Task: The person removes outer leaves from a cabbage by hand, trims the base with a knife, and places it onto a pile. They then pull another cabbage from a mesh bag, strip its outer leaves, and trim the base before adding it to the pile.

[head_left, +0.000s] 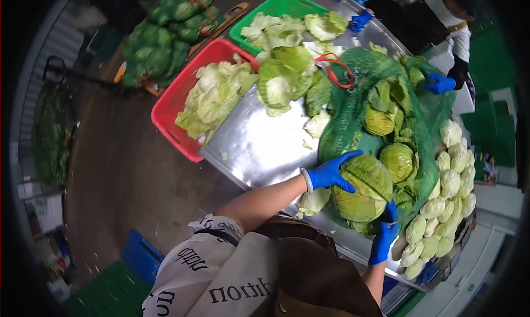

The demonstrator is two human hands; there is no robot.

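A large green cabbage sits at the opening of a green mesh bag on the metal table. My left hand, in a blue glove, grips its upper left side with the fingers spread over the leaves. At the cabbage's lower right is my right hand, also blue-gloved, closed round what looks like a thin knife; its handle is hidden. More cabbages lie in the bag beside it. A loose leaf lies below my left wrist.
A red basket and a green basket hold leaves. Trimmed heads are piled at the right. A co-worker's gloved hands are across the table, one at the bag. Bagged cabbages stand at the upper left.
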